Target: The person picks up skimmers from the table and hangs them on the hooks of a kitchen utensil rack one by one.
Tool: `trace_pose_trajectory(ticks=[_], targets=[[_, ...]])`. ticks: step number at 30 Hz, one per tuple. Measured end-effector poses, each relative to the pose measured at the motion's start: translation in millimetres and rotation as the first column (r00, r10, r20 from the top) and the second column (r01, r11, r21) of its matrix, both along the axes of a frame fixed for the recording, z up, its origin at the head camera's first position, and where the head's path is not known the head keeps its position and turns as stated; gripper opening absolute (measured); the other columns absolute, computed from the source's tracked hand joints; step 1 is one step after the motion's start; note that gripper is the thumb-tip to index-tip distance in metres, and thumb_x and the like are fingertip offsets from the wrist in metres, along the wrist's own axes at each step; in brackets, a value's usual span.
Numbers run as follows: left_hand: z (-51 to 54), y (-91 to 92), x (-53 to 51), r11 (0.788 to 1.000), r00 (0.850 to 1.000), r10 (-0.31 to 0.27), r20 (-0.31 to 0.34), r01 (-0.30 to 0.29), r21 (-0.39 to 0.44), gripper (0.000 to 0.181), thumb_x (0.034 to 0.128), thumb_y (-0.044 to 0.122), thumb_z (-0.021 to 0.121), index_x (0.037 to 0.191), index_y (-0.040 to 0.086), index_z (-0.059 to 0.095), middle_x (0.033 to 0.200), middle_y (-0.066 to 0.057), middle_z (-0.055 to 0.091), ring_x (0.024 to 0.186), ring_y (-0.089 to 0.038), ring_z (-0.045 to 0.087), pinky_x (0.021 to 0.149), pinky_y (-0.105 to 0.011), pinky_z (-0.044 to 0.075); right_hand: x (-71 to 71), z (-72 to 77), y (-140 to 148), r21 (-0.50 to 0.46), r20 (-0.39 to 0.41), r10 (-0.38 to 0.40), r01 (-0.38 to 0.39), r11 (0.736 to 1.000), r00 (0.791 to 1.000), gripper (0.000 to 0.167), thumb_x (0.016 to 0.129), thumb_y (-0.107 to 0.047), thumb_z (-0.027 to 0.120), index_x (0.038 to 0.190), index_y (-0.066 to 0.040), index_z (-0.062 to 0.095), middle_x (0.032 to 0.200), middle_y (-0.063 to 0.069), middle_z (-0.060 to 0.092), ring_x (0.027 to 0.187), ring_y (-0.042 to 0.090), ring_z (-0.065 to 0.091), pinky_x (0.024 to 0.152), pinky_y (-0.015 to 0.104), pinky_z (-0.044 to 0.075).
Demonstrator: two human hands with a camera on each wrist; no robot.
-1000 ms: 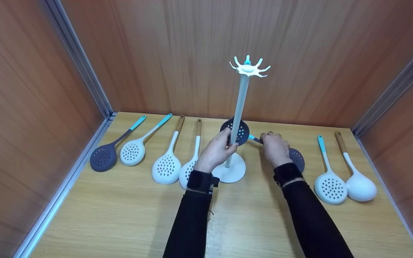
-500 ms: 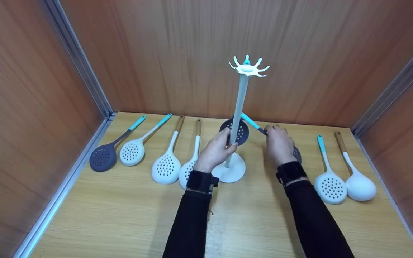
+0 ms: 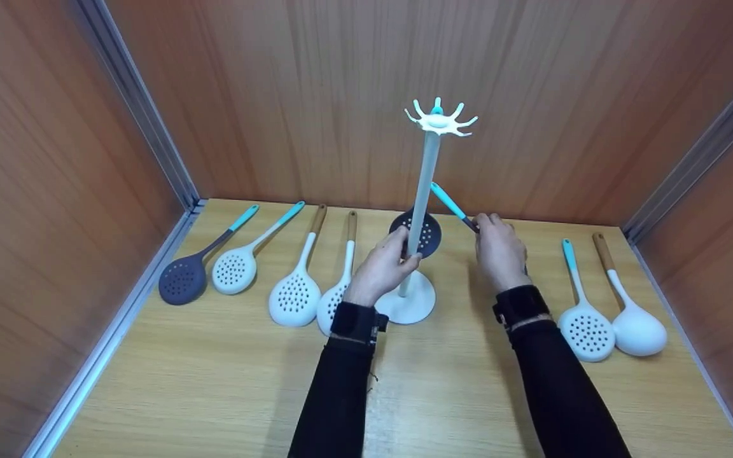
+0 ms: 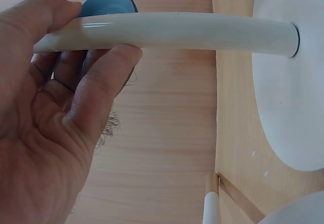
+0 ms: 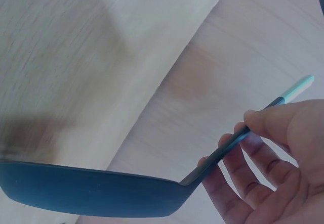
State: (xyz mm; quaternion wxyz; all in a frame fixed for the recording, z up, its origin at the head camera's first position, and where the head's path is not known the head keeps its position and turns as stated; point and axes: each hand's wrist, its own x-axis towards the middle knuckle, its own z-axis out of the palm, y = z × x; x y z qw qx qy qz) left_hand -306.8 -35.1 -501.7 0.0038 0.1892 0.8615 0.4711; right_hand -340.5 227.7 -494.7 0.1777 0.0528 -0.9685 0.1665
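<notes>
In the head view my left hand (image 3: pixel 380 267) grips the pole of a white utensil stand (image 3: pixel 427 175) above its round base. The left wrist view has the thumb and fingers curled round that pole (image 4: pixel 192 33). A dark skimmer (image 3: pixel 429 236) hangs behind the pole, partly covered by it. My right hand (image 3: pixel 500 251) holds another dark skimmer (image 3: pixel 449 202) by its neck, turquoise handle end toward the stand. In the right wrist view this skimmer's head (image 5: pixel 96 189) is seen side-on, off the table; the hand hides most of it in the head view.
Left of the stand lie a dark skimmer (image 3: pixel 183 280) and several white ones (image 3: pixel 234 270), with turquoise or wooden handles. To the right lie a white skimmer (image 3: pixel 587 332) and a white ladle (image 3: pixel 640 329). Wooden panels (image 3: pixel 315 95) wall the table at the back and sides.
My right hand has lifted the dark skimmer off the table, moving slightly right and away from me; its turquoise handle end has risen beside the pole. My left hand stays on the stand.
</notes>
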Motion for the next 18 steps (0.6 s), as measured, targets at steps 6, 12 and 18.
trace_pose_trajectory(ticks=[6,12,18], targets=[[0.5,-0.3,-0.4,1.000,1.000,0.005,-0.012,-0.005,-0.016,0.016,0.1181,0.017,0.070,0.130,0.012,0.062,0.122,-0.007,0.069,0.109,-0.021,0.070,0.095,-0.041,0.066,-12.8,-10.7,9,-0.031,-0.067,0.023,-0.026,0.999,0.997,0.021,0.116,-0.008,0.066,0.135,-0.010,0.074,0.123,0.018,0.076,0.111,0.052,0.076,0.075,0.076,0.065],[0.3,-0.3,-1.0,1.000,1.000,0.011,-0.011,-0.011,-0.028,0.018,0.1181,0.019,0.071,0.131,0.012,0.061,0.123,-0.008,0.069,0.109,-0.021,0.070,0.095,-0.041,0.067,-4.5,1.8,5,-0.039,-0.043,0.029,-0.030,0.999,0.999,0.022,0.119,-0.006,0.061,0.139,-0.005,0.070,0.129,0.022,0.075,0.120,0.052,0.076,0.083,0.073,0.066],[1.8,-0.2,0.3,1.000,1.000,0.011,0.006,-0.011,-0.026,0.017,0.1185,0.019,0.070,0.132,0.013,0.062,0.123,-0.007,0.069,0.108,-0.021,0.071,0.094,-0.041,0.068,0.5,11.1,1,-0.038,-0.041,0.027,-0.029,0.999,0.999,0.021,0.121,-0.006,0.059,0.139,-0.001,0.067,0.132,0.024,0.074,0.121,0.052,0.075,0.083,0.071,0.067]])
